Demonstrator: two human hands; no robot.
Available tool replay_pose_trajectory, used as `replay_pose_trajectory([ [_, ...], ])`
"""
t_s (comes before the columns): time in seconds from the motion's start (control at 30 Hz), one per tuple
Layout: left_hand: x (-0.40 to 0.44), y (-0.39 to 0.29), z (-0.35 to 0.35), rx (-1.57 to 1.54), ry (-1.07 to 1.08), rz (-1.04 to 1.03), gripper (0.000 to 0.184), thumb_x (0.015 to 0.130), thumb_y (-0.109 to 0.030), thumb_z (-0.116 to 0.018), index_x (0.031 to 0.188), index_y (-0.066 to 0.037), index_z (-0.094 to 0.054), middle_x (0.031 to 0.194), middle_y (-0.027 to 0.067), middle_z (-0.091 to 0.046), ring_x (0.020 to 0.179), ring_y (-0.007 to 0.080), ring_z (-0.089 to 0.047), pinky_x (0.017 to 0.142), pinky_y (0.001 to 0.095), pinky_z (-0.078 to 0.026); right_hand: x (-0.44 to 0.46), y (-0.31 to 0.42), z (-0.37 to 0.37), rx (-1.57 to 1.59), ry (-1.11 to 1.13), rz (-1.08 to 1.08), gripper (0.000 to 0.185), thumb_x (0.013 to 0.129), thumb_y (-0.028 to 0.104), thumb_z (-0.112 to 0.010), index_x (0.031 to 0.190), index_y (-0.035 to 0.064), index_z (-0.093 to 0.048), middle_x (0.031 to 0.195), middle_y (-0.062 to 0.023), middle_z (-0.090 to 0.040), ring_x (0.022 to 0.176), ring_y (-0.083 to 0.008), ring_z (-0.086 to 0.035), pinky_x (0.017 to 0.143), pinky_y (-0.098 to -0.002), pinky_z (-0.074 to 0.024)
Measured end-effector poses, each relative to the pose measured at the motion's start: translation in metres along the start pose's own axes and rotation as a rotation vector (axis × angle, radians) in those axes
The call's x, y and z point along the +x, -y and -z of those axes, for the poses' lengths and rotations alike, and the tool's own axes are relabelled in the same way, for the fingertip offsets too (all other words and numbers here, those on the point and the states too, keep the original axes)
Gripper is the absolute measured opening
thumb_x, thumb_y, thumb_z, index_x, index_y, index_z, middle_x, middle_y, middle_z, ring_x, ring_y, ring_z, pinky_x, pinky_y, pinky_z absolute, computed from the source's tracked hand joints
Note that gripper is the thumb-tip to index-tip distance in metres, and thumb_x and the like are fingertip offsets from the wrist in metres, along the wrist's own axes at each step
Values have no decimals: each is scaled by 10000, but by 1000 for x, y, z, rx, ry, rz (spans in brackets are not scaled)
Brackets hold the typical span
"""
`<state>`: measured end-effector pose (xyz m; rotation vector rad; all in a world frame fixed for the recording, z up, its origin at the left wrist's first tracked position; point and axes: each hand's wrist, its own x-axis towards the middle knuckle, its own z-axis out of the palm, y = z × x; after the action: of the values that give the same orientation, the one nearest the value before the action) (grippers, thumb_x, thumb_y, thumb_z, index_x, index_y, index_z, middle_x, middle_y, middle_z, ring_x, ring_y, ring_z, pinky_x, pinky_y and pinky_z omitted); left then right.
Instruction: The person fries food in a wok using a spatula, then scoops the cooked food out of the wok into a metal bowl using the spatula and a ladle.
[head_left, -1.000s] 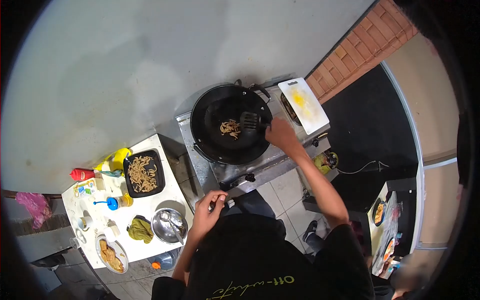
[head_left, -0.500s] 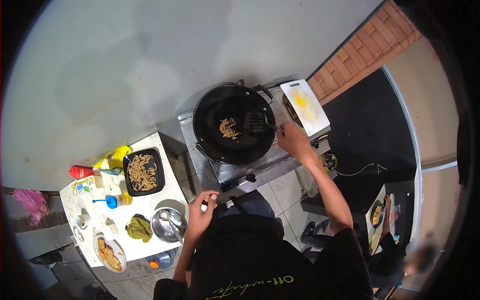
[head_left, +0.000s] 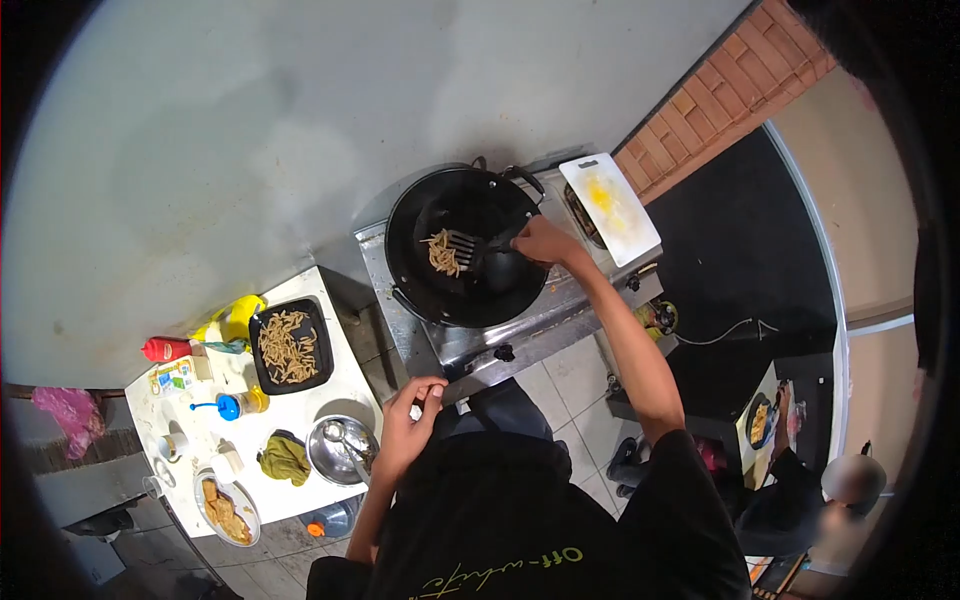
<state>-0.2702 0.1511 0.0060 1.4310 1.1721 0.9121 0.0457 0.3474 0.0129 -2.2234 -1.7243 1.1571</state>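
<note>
My right hand (head_left: 547,243) grips the dark handle of a slotted spatula (head_left: 466,248) over the black wok (head_left: 490,295) on the stove. The spatula's slotted head touches a small heap of light brown strips of food (head_left: 440,256) inside the wok. My left hand (head_left: 408,422) is beside the stove's front edge, its fingers curled in and thumb against them; what they hold, if anything, cannot be made out. Left of the stove, more such strips (head_left: 285,345) lie in a black square tray (head_left: 322,375).
A white table (head_left: 345,405) bears a steel bowl (head_left: 325,465), a green cloth (head_left: 284,458), a red bottle (head_left: 166,349) and a plate (head_left: 250,520) of browned food. A stained white cutting board (head_left: 625,230) lies right of the wok. Another person (head_left: 790,510) works at the lower right.
My right hand has moved left over the wok with the spatula. The spatula's head now meets the food strips, which have shifted slightly left. My left hand stays near the stove edge.
</note>
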Motion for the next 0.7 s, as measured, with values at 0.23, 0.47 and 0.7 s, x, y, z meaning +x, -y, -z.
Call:
replay_pose_trajectory([
  [0.23, -8, 18, 2, -21, -16, 71, 141, 968, -136, -587, 990, -16, -658, 679, 16, -583, 662, 79, -579, 633, 241, -453, -60, 16, 17, -238, -385, 280, 262, 861, 171, -579, 825, -76, -660, 849, -315, -648, 890, -442, -648, 792, -501, -510],
  [0.47, -6, 13, 2, -34, -22, 62, 144, 968, -141, -589, 995, -17, -657, 680, 15, -588, 661, 73, -573, 633, 245, -455, -69, 19, 21, -432, -368, 114, 244, 876, 165, -555, 868, -62, -646, 891, -304, -653, 882, -456, -643, 812, -514, -498],
  [0.7, -7, 11, 2, -6, -5, 30, 145, 968, -142, -589, 1001, -18, -657, 671, 16, -593, 660, 76, -574, 635, 248, -456, -17, 16, 19, -448, -245, 144, 295, 764, 187, -599, 878, -77, -666, 887, -303, -666, 865, -427, -667, 789, -482, -527],
])
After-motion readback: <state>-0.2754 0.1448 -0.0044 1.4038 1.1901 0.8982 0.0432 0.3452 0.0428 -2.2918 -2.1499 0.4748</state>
